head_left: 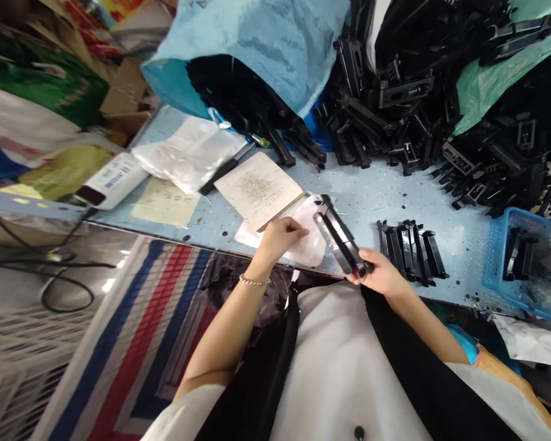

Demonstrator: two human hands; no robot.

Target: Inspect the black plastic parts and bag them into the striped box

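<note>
My right hand (pixel 380 273) grips the lower end of a long black slotted plastic part (pixel 338 237), which tilts up and to the left above the table's front edge. My left hand (pixel 281 237) is closed in a pinch to the left of that part, apart from it. Whatever its fingertips hold, if anything, is too small to make out. Beneath the left hand lies a crumpled white plastic sheet (pixel 307 248). A square cream pad (pixel 259 188) with dark specks rests just behind it. To the right, several similar black parts (pixel 411 250) lie side by side.
Loose black parts (pixel 395 128) are heaped at the back right. A light blue bag (pixel 257 43) with more parts lies open at the back. A blue plastic basket (pixel 493 257) stands at the right, a white box (pixel 117 180) and clear plastic bags (pixel 188 147) at the left.
</note>
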